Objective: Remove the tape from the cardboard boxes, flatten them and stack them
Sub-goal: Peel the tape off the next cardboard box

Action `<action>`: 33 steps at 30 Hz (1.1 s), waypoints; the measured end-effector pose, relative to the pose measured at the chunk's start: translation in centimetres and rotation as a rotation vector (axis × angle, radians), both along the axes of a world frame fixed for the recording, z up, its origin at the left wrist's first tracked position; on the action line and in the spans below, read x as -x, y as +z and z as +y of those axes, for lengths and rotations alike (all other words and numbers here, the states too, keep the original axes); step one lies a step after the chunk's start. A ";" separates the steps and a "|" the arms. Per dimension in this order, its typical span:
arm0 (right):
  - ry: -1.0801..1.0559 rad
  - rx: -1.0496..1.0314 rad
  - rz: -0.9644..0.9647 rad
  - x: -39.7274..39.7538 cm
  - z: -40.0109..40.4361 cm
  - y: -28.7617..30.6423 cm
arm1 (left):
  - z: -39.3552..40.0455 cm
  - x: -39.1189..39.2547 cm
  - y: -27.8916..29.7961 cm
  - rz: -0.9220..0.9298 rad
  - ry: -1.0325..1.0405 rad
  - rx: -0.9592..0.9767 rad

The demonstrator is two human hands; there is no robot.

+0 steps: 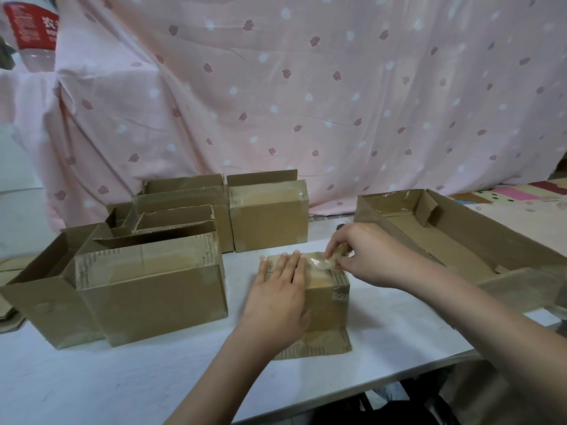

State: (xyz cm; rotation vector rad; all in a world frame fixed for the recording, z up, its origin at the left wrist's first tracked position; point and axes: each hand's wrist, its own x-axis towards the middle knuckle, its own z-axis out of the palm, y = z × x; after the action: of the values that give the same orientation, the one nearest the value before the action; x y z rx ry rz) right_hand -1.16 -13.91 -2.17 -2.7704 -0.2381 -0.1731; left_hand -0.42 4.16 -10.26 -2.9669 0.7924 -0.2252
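Now left hand [277, 297] flat, fingers straight, on small box [326, 297] — right hand [365, 256] pinching clear tape [322, 262].

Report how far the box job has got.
Done: nothing flattened or stacked is clearly visible. In hand: the left hand presses flat on the small box while the right hand pinches clear tape peeling off its top. Left: the taped box at the back, the open boxes on the left and the long shallow box on the right all stand unflattened.
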 end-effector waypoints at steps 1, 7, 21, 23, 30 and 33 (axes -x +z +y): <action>-0.005 0.038 -0.021 0.2 0.2 0.0 | -0.1 0.0 0.0 0.009 0.003 -0.005; -0.009 0.088 -0.109 -0.3 0.1 0.8 | -0.5 0.2 0.5 0.059 0.031 -0.037; 0.013 0.173 0.007 -1.7 0.7 -0.3 | -0.9 0.2 0.6 0.085 0.048 -0.057; 0.015 0.150 0.051 -1.6 0.6 0.1 | -0.9 0.2 0.6 0.083 0.049 -0.050; 0.106 0.152 0.237 -1.4 -0.7 1.4 | -0.8 0.3 0.6 0.083 0.047 -0.059; 0.067 0.143 0.156 -1.6 -0.7 1.2 | -0.9 0.3 0.7 0.085 0.048 -0.059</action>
State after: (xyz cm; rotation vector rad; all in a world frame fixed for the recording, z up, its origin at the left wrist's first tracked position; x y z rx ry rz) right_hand 0.49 -14.59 -0.94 -2.8937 -0.3139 0.0803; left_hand -0.74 3.28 -9.58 -2.9526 0.7221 -0.0719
